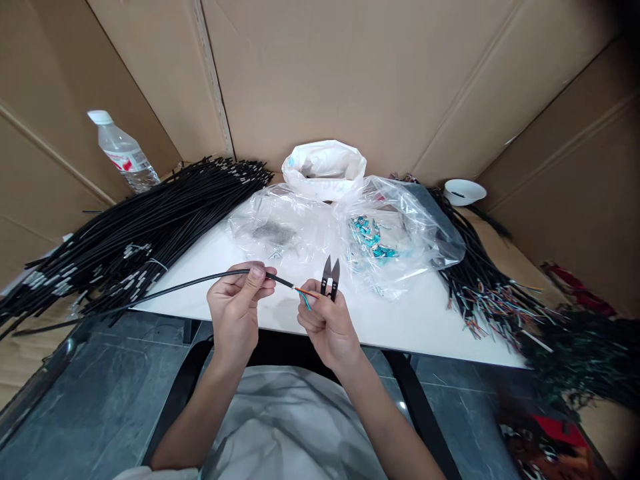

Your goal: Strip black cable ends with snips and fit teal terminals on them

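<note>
My left hand (237, 307) is closed round a black cable (200, 279) near its stripped end, thumb on top. The cable's long tail runs off to the left. Thin coloured wires (306, 294), orange and blue among them, come out of the cut sheath toward my right hand (325, 320). That hand is closed, with its thumb and forefinger at the wires. It also holds a pair of thread snips (331, 275), whose dark blades point up, apart from each other. The snips' handles are mostly hidden in the palm.
Black cables (190, 200) lie heaped at the left beside a water bottle (123, 153). Clear plastic bags, one with teal pieces (373, 237), lie mid-table before a white bag (325, 167). At right are stripped cables (480, 287) and a white bowl (465, 192). Cardboard walls surround the table.
</note>
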Action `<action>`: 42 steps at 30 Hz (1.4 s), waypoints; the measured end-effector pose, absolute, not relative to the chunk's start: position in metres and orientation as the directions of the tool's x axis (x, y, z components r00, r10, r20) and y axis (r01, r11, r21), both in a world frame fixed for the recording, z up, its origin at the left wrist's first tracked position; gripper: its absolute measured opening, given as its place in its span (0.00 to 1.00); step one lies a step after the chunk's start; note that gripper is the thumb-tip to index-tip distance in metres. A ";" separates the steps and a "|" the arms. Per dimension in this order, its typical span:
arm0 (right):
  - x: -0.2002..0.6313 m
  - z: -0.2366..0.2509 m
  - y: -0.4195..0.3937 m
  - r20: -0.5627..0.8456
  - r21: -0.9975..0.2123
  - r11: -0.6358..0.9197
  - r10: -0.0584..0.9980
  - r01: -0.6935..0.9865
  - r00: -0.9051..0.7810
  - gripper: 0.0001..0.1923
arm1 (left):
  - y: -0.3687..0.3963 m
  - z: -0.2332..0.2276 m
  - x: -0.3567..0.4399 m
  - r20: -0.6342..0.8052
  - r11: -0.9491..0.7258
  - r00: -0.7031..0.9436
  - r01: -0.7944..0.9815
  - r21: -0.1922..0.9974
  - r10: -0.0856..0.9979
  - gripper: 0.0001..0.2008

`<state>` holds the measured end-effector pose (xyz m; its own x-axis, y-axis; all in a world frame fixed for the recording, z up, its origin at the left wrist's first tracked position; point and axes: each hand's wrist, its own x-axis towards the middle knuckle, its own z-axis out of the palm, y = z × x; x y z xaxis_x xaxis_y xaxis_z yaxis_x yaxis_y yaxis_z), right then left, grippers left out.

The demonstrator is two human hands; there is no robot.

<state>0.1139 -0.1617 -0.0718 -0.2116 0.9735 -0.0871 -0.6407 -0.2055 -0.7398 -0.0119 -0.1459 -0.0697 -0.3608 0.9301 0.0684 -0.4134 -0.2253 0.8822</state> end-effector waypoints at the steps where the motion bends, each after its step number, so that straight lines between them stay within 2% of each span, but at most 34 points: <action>1: 0.113 -0.071 -0.162 -0.093 -0.749 -0.192 0.978 -0.635 -0.187 0.11 | -0.146 -0.070 -0.012 0.068 -0.227 -0.365 -0.413 0.882 0.929 0.20; 9: 0.105 -0.063 -0.164 -0.136 -0.750 -0.136 0.989 -0.647 -0.049 0.09 | -0.145 -0.068 -0.010 0.077 -0.269 -0.426 -0.412 0.871 0.901 0.20; 16: 0.092 -0.061 -0.175 -0.185 -0.691 -0.121 0.983 -0.713 0.012 0.18 | -0.144 -0.067 -0.004 0.081 -0.291 -0.495 -0.365 0.885 0.865 0.19; 22: 0.086 -0.061 -0.178 -0.260 -0.739 -0.099 0.954 -0.666 0.146 0.14 | -0.139 -0.070 -0.004 0.079 -0.294 -0.516 -0.350 0.890 0.853 0.20; 25: 0.086 -0.068 -0.176 -0.212 -0.814 -0.034 0.947 -0.580 0.241 0.13 | -0.134 -0.071 -0.004 0.078 -0.284 -0.501 -0.350 0.892 0.862 0.20; 31: 0.091 -0.080 -0.169 -0.015 -0.935 0.114 0.933 -0.336 0.360 0.12 | -0.127 -0.072 -0.002 0.119 -0.279 -0.450 -0.308 0.910 0.885 0.18; 37: 0.097 -0.085 -0.169 0.116 -0.971 0.198 0.879 -0.133 0.463 0.08 | -0.130 -0.075 0.002 0.179 -0.270 -0.426 -0.163 0.949 0.887 0.14; 42: 0.105 -0.090 -0.166 0.120 -0.983 0.167 0.897 -0.073 0.426 0.08 | -0.130 -0.078 0.003 0.173 -0.255 -0.411 -0.155 0.954 0.895 0.14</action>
